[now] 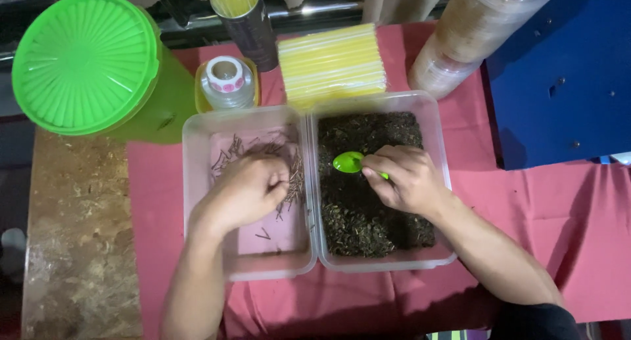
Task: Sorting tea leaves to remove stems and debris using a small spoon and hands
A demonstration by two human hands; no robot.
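Note:
Two clear plastic tubs stand side by side on a red cloth. The left tub [197, 202] holds thin brown twig-like stems [231, 147] scattered at its far end. My left hand [250, 190] is inside it, fingers curled over the stems; whether it grips any I cannot tell. The right tub [439, 149] is filled with dark loose dried leaves [358, 225]. My right hand [406, 179] holds a small bright green spoon [348, 161] by its handle, the bowl resting just above the leaves.
A large green lidded container [85, 61] stands at the far left. Behind the tubs are a small clear jar with a sticker roll [225, 77], a pack of yellow straws [332, 64], a dark cylinder [253, 31], stacked clear cups [473, 31] and a blue panel [565, 70].

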